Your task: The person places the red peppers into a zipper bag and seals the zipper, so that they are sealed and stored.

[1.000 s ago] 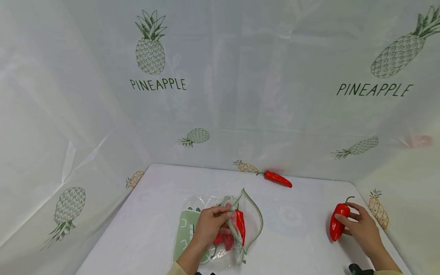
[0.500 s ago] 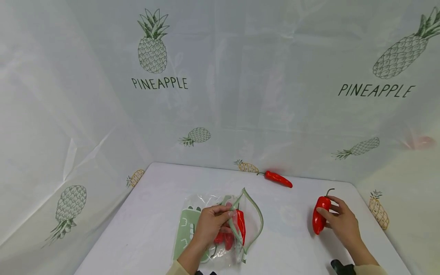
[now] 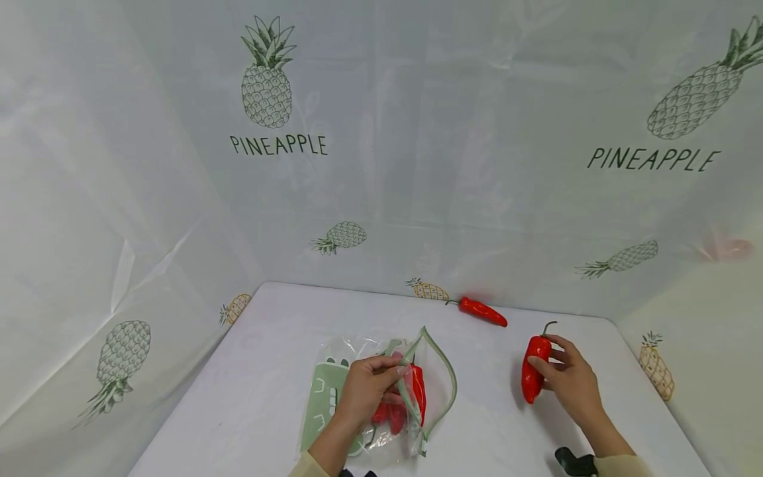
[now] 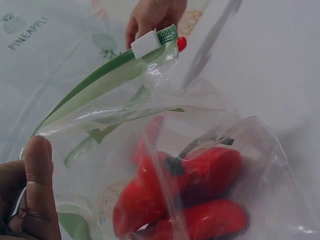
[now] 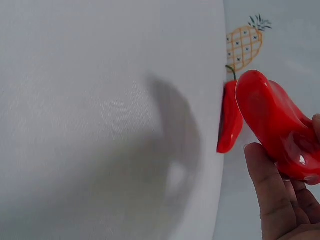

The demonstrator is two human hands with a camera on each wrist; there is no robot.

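My left hand pinches the green-edged mouth of a clear zip bag between thumb and fingers, and the mouth gapes toward the right. Several red peppers lie inside the bag; one of them stands close behind the opening in the head view. A white slider sits near one end of the green zip strip. To the right, my right hand holds a red pepper by its side, stem up. In the right wrist view that pepper is lifted over the table, with its shadow below.
Another red pepper lies at the table's back edge. The white table is bordered behind and at the sides by pale curtains printed with pineapples. A green panel with a cartoon face is on the bag's left part.
My right hand has moved left across the table with the red pepper, closer to the bag. The left hand and the bag have stayed in place.
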